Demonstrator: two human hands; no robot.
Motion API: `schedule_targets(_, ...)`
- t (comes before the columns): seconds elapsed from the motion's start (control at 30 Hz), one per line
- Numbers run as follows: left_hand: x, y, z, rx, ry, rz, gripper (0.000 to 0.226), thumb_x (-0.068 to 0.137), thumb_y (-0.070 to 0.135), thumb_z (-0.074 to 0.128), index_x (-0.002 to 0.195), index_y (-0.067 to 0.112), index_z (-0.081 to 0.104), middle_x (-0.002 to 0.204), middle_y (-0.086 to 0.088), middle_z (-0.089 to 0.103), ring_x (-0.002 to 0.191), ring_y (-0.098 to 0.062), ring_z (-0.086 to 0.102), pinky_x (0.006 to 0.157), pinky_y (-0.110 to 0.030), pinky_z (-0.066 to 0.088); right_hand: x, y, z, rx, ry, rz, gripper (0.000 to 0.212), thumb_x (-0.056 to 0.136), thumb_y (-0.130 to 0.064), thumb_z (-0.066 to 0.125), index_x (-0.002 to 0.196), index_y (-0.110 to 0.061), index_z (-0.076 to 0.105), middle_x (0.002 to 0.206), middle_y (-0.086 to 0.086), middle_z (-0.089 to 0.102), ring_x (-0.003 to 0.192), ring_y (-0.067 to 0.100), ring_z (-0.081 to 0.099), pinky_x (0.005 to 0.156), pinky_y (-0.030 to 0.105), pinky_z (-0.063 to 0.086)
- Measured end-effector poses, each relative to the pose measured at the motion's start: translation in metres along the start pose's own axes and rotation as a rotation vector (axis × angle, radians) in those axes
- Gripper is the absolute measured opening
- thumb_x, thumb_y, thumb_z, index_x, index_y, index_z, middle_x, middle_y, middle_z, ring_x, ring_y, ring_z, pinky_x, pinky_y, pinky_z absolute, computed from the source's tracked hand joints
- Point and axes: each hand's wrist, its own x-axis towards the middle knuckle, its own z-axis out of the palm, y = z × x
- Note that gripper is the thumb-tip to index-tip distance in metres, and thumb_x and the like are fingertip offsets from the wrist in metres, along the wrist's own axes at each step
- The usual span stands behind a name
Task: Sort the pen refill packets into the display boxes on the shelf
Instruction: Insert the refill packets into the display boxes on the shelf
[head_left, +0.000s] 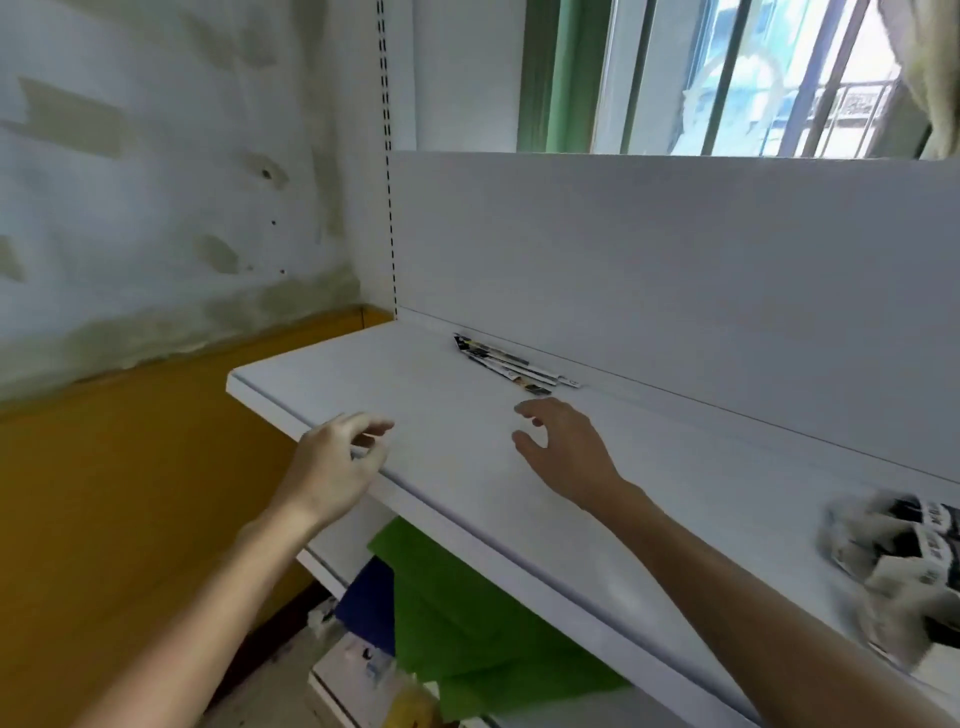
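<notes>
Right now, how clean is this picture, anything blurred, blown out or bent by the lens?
Head view, the window is blown out by daylight. Head view, the heap of packets at the right edge is smeared with blur and its print is unreadable. Head view, the flat packets by the back panel look sharper. Head view, the shelf front edge bows slightly, which is wide-angle distortion.

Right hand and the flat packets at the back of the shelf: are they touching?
Apart. The head view shows a thin strip of bare shelf between the right hand and the nearest packets.
</notes>
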Motion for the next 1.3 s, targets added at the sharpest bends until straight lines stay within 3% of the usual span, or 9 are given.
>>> schedule_targets(0.33,0.099,-0.085,-0.022,-0.087,-0.061,0.046,0.03,0.095,0.023,0.048,0.121,0.015,0.059,0.122,0.001,0.06,0.104,-0.004,0.05,0.086,-0.019,0.039,0.092,-0.005,0.077,-0.012,0.042,0.174,0.031,0.09,-0.018,0.054,0.121,-0.012,0.055,0.119,0.006,0.057,0.105,0.019,0.055,0.085,0.023,0.037)
schedule_targets(0.5,0.13,-0.102,0.001,-0.152,-0.167,0.004,0.027,0.095,0.023,0.048,0.118,0.015,0.06,0.117,0.003,0.059,0.102,-0.006,0.05,0.086,-0.018,0.038,0.116,0.008,0.087,-0.136,0.157,0.211,0.029,0.088,-0.012,0.054,0.116,-0.007,0.06,0.122,0.01,0.059,0.12,0.025,0.047,0.097,0.029,0.033)
schedule_targets(0.67,0.153,-0.103,0.033,-0.315,-0.24,-0.137,0.016,0.095,0.019,0.047,0.102,0.022,0.062,0.105,0.005,0.063,0.099,-0.014,0.058,0.087,-0.025,0.046,0.147,0.027,0.087,-0.269,0.054,0.283,0.035,0.091,-0.017,0.049,0.125,-0.006,0.053,0.127,0.012,0.055,0.119,0.028,0.045,0.097,0.035,0.036)
schedule_targets(0.8,0.165,-0.107,0.046,-0.239,-0.346,-0.082,0.016,0.095,0.02,0.048,0.104,0.024,0.06,0.101,0.011,0.059,0.094,-0.007,0.054,0.073,-0.007,0.039,0.17,0.041,0.096,-0.441,-0.007,0.336,0.03,0.091,-0.022,0.045,0.116,-0.009,0.055,0.119,0.011,0.056,0.113,0.029,0.045,0.09,0.037,0.038)
schedule_targets(0.93,0.193,-0.113,0.051,-0.389,-0.341,-0.15,0.014,0.094,0.018,0.049,0.093,0.026,0.061,0.101,0.004,0.064,0.096,-0.014,0.06,0.081,-0.023,0.049,0.182,0.039,0.106,-0.426,0.02,0.262,0.021,0.085,-0.013,0.047,0.099,-0.008,0.062,0.106,0.01,0.058,0.103,0.028,0.051,0.078,0.033,0.04)
schedule_targets(1.03,0.21,-0.105,0.065,-0.539,-0.373,-0.278,0.017,0.095,0.018,0.047,0.092,0.016,0.063,0.102,-0.006,0.067,0.088,-0.015,0.063,0.075,-0.021,0.05,0.186,0.028,0.109,-0.302,0.022,0.229,0.013,0.08,-0.011,0.051,0.086,-0.008,0.063,0.091,0.004,0.057,0.092,0.025,0.054,0.065,0.028,0.036)
schedule_targets(1.2,0.235,-0.087,0.082,-0.807,-0.501,-0.504,0.033,0.098,0.031,0.04,0.106,0.005,0.058,0.098,-0.012,0.065,0.083,-0.02,0.064,0.076,-0.026,0.053,0.193,0.009,0.117,-0.212,0.113,0.097,0.012,0.076,-0.004,0.056,0.085,-0.009,0.062,0.09,0.006,0.06,0.086,0.025,0.055,0.068,0.034,0.043)
schedule_targets(1.3,0.246,-0.084,0.085,-0.906,-0.526,-0.559,0.032,0.098,0.031,0.042,0.099,0.003,0.057,0.094,-0.015,0.066,0.083,-0.023,0.064,0.078,-0.03,0.053,0.192,-0.004,0.128,-0.154,0.153,-0.005,0.012,0.078,-0.006,0.057,0.086,-0.008,0.065,0.087,0.008,0.062,0.084,0.025,0.056,0.067,0.038,0.048)
